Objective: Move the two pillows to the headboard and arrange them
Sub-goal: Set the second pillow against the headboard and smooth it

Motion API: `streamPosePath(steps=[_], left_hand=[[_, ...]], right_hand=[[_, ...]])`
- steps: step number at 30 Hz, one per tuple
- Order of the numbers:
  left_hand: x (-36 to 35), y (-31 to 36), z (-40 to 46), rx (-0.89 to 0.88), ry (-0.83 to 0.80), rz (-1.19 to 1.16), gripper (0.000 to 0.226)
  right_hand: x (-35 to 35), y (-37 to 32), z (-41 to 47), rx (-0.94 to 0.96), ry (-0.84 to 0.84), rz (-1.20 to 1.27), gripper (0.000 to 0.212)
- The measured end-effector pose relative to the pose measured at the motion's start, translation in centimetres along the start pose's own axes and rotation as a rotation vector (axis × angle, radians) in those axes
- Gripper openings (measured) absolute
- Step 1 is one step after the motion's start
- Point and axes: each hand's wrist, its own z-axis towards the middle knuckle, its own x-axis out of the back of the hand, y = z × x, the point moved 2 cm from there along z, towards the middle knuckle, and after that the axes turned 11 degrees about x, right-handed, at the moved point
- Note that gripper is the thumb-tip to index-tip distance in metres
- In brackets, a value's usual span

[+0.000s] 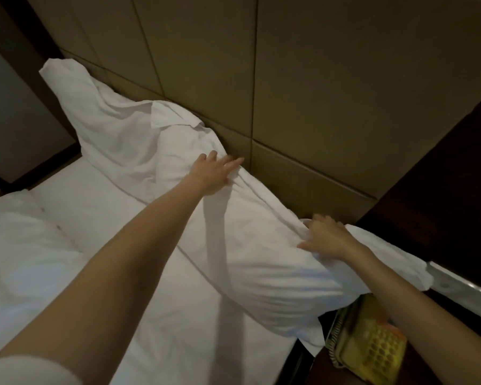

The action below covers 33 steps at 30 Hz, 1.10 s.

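Two white pillows lean against the tan padded headboard (303,93). The near pillow (261,257) lies along the bed's right side, its end hanging over the bed's edge. The far pillow (109,126) stands crumpled at the left, its corner overlapped by the near one. My left hand (215,173) rests flat on the near pillow's upper edge with fingers spread. My right hand (325,236) presses on the same pillow's right end, fingers apart and bunching the fabric slightly.
White bed sheet (150,287) and a folded duvet (20,245) fill the lower left. A yellowish telephone (372,337) sits on a dark bedside table (450,218) at the lower right, partly under the pillow's end. Dark wall panel at the far left.
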Motion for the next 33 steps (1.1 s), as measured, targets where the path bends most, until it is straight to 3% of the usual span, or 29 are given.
streamPosePath(steps=[3, 5, 10, 14, 16, 18, 21, 25, 29, 33], left_hand=[[-0.1, 0.1, 0.6, 0.018, -0.117, 0.106, 0.049], [-0.2, -0.3, 0.5, 0.044, -0.124, 0.095, 0.040], [1.3, -2.8, 1.0, 0.311, 0.026, -0.358, 0.029], [1.8, -2.6, 0.7, 0.532, 0.146, -0.564, 0.028], [0.3, -2.0, 0.0, 0.595, 0.090, -0.694, 0.030], [-1.5, -1.0, -0.8, 0.625, 0.040, -0.856, 0.025], [-2.1, -0.3, -1.0, 0.571, 0.061, -0.874, 0.019], [-0.7, -1.4, -0.7, 0.495, 0.191, -0.732, 0.018], [-2.1, -2.8, -3.0, 0.597, 0.194, -0.887, 0.026], [-4.5, -4.4, -6.8, 0.780, 0.202, -1.116, 0.028]], right_hand=[[-1.1, 0.8, -0.4, -0.058, -0.016, 0.055, 0.029], [-0.4, 0.8, -0.7, -0.058, 0.129, 0.159, 0.012], [7.2, 0.8, -0.8, -0.021, 0.551, -0.122, 0.012], [11.2, 0.4, -0.7, 0.050, 0.802, -0.209, 0.013], [10.0, 0.3, -0.6, 0.087, 0.781, -0.213, 0.010], [6.8, 0.7, -0.3, 0.066, 0.609, -0.249, 0.017], [2.8, 2.0, -0.7, -0.008, 0.398, -0.242, 0.028], [2.6, 2.1, -1.2, -0.043, 0.558, -0.117, 0.022], [3.5, -1.0, -0.5, 0.163, 0.708, -0.015, 0.011], [3.2, -4.4, 2.6, 0.263, 0.651, 0.024, 0.019]])
